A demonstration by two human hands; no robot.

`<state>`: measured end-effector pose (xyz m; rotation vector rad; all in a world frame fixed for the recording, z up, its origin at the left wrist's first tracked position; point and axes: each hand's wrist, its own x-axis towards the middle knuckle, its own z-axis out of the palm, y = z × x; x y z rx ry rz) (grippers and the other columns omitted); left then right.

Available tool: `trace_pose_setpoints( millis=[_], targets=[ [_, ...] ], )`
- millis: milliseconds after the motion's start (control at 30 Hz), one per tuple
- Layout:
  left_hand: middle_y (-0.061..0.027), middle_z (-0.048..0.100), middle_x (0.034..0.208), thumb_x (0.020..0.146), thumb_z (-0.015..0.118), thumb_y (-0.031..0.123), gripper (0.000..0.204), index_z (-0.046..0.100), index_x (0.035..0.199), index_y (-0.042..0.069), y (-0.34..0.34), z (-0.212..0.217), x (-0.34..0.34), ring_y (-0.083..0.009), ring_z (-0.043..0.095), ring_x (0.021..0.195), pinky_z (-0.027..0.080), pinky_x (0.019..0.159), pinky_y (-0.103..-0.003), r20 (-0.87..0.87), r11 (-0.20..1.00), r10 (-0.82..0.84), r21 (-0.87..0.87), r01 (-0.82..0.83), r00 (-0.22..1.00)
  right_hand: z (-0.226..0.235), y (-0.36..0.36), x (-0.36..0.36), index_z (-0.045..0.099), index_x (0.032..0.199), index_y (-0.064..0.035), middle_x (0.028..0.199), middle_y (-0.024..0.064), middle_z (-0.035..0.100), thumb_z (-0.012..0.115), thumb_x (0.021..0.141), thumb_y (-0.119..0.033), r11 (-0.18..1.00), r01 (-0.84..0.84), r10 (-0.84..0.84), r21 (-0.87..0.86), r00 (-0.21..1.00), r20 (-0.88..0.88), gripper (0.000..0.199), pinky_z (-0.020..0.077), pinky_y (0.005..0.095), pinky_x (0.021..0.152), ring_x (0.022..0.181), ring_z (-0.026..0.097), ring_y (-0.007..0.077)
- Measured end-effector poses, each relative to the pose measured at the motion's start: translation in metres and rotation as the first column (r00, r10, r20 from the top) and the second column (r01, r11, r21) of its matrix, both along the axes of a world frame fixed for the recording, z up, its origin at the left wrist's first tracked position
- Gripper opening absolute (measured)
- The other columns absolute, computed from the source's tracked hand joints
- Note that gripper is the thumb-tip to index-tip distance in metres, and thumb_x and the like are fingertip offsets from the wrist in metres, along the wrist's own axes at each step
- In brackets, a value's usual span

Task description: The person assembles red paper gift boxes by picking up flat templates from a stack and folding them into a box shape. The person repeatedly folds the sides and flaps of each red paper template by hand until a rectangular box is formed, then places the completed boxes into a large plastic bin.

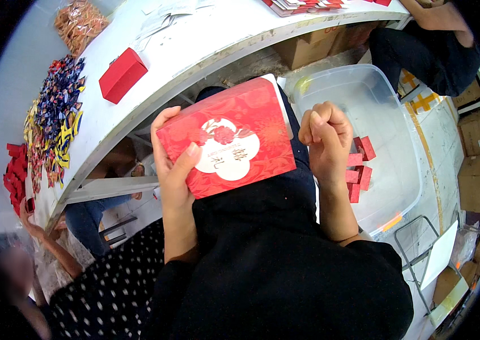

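Note:
My left hand (174, 164) grips a flat red gift box (234, 136) with a white flower-shaped patch on its lid, thumb across the lid's near left corner. The box lies tilted over my lap, below the white table's edge (155, 96). My right hand (325, 141) is curled into a loose fist just right of the box, close to its right edge; I see nothing in it, and whether it touches the box is unclear.
A clear plastic bin (387, 113) at my right holds several small red boxes (360, 167). On the table lie a small red box (122, 75), heaps of wrapped candies (58, 113) and red items (14, 170). Other people sit at left (104, 283) and top right (427, 45). Cardboard boxes (472, 181) stand at right.

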<state>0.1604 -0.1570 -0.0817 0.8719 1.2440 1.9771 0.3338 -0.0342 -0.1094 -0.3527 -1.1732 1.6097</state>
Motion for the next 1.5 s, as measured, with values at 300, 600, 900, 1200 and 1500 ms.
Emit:
trace_pose_setpoints(
  millis=[300,600,900,1200,1500],
  targets=[
    [-0.018,0.051,0.112,0.068,0.064,0.022,0.071,0.031,0.127,0.0,-0.004,-0.004,-0.006,-0.0261,0.056,0.102,0.046,0.089,-0.037,0.245,0.98,-0.129,0.18,0.086,0.961,0.012,-0.007,0.0,0.055,0.103,0.0007,0.093,0.0016,0.053,0.06,0.076,-0.003,0.996,0.013,-0.024,0.083,0.991,0.134,0.027,0.0365,0.0178,0.064,0.071,0.043,0.0043],
    [-0.0209,0.046,0.121,0.07,0.061,0.032,0.078,0.026,0.132,0.001,-0.005,-0.013,-0.013,-0.0291,0.051,0.11,0.044,0.093,-0.04,0.056,0.974,-0.2,0.116,0.193,0.978,0.021,-0.023,-0.004,0.054,0.092,0.0009,0.081,0.0026,0.059,0.062,0.077,-0.004,0.999,-0.035,0.031,0.015,0.975,0.222,0.018,0.0439,0.0201,0.063,0.073,0.056,0.0063],
    [-0.0189,0.049,0.115,0.065,0.067,0.023,0.074,0.031,0.127,0.001,-0.003,-0.01,-0.005,-0.0273,0.053,0.106,0.045,0.09,-0.037,0.174,0.968,-0.217,0.168,0.188,0.961,0.009,-0.02,-0.004,0.053,0.081,0.0007,0.077,0.0013,0.057,0.058,0.076,-0.004,0.998,-0.026,0.036,-0.049,0.975,0.219,0.009,0.0411,0.0201,0.059,0.07,0.054,0.0057],
    [-0.0155,0.05,0.113,0.065,0.068,0.018,0.072,0.034,0.126,0.002,-0.004,-0.007,-0.009,-0.0232,0.054,0.103,0.043,0.091,-0.033,0.166,0.981,-0.15,0.146,0.126,0.975,-0.003,-0.001,0.002,0.053,0.068,-0.0008,0.067,-0.0013,0.043,0.056,0.081,-0.007,0.983,0.002,-0.05,0.186,0.965,0.257,0.015,0.0296,0.0197,0.051,0.061,0.041,0.0043],
    [-0.0184,0.051,0.113,0.067,0.065,0.017,0.069,0.032,0.126,0.001,-0.006,-0.009,-0.012,-0.0268,0.056,0.102,0.046,0.089,-0.037,0.19,0.974,-0.161,0.19,0.124,0.968,0.009,-0.006,-0.002,0.058,0.095,0.0027,0.073,-0.0029,0.053,0.059,0.077,0.004,1.0,-0.01,0.009,0.005,0.981,0.192,0.018,0.0362,0.0165,0.058,0.064,0.047,0.0024]
  ],
)
